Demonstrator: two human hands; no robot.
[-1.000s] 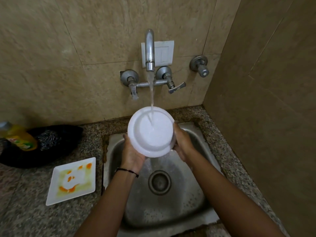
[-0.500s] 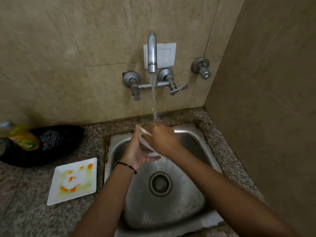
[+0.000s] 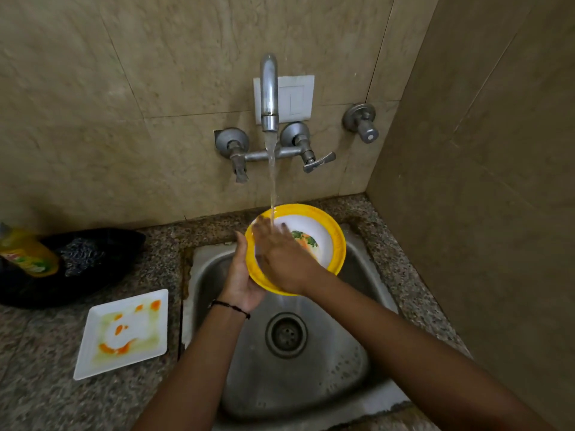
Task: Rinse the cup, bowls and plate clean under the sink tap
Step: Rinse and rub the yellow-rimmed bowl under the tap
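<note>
A bowl [image 3: 334, 241] with a yellow rim and a white inside with a green and orange pattern is held tilted over the steel sink [image 3: 311, 368], under the running tap [image 3: 269, 91]. My left hand [image 3: 241, 275] grips its left edge from below. My right hand [image 3: 280, 253] lies flat inside the bowl, fingers spread, with the water stream falling on it. A square white plate [image 3: 124, 334] smeared with orange and green residue lies on the counter left of the sink.
A yellow dish-soap bottle [image 3: 26, 253] lies on a black bag [image 3: 93, 259] at the far left of the granite counter [image 3: 37, 384]. The drain [image 3: 286, 335] sits mid-sink. A tiled wall closes in on the right. A spare valve [image 3: 362, 121] juts from the back wall.
The bowl showed its white underside to the stream, was turned over between my hands, and now faces up with my right hand inside it.
</note>
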